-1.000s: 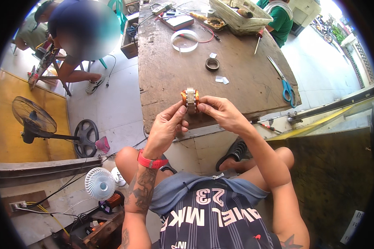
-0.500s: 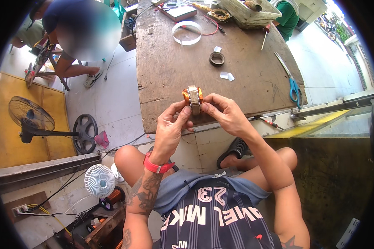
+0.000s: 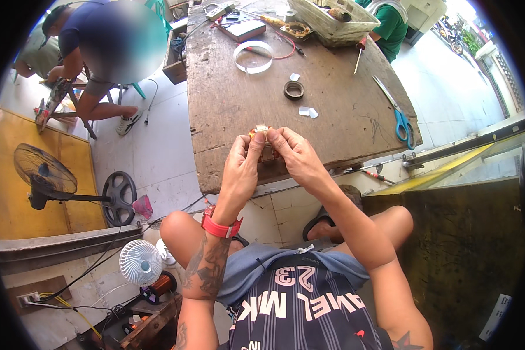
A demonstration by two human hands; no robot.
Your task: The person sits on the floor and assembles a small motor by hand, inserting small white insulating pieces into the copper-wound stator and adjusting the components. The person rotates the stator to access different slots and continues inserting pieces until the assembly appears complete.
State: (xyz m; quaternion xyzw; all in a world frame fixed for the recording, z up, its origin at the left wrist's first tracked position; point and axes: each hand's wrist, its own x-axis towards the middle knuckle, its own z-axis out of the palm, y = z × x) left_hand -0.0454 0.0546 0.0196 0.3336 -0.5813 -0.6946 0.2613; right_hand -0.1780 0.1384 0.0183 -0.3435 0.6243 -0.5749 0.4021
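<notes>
Over the near edge of the wooden table, both of my hands close round a small motor stator (image 3: 268,153) with a metal core and orange copper windings. My left hand (image 3: 241,164) grips its left side. My right hand (image 3: 296,158) grips the right side. Both thumbs press close together near its far end, and the fingers hide most of the windings. Beyond the hands lie a dark tape roll (image 3: 293,97) and small white pieces (image 3: 304,111) of sheet.
On the wooden table (image 3: 344,125) lie blue-handled scissors (image 3: 401,123), a white hoop-like strip (image 3: 255,70), a screwdriver (image 3: 359,57) and a plastic basket (image 3: 326,32). A black fan (image 3: 44,175) and a small white fan (image 3: 140,262) stand at left. Another person (image 3: 79,26) works far left.
Both thumbs have moved up and inward onto the stator's far end, so less of its copper shows. The whole view has shifted slightly.
</notes>
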